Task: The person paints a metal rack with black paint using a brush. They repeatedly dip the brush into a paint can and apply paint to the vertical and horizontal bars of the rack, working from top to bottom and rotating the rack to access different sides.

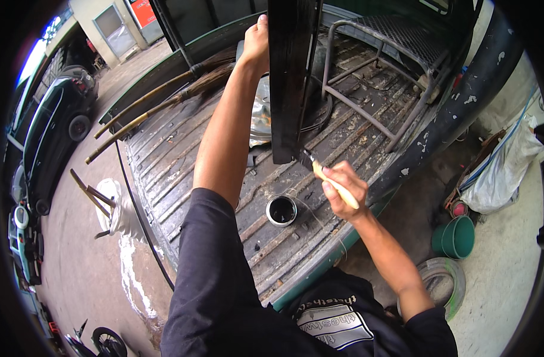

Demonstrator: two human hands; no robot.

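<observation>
My right hand grips the pale handle of a paintbrush. The brush's dark bristles are at the lower right edge of a long black board or beam, which stands out towards the top of the view. My left hand is on the beam's left side, higher up; its fingers are mostly hidden behind the beam, with the thumb tip showing. Below the beam's lower end, an open can of black paint stands upright on the ribbed metal truck bed. A thin wire or string lies beside the can.
A metal-mesh stool frame stands on the bed at right. Brooms with bamboo handles lie over the left edge. A dark, chipped pipe runs along the right. A green bucket and a tire are on the ground.
</observation>
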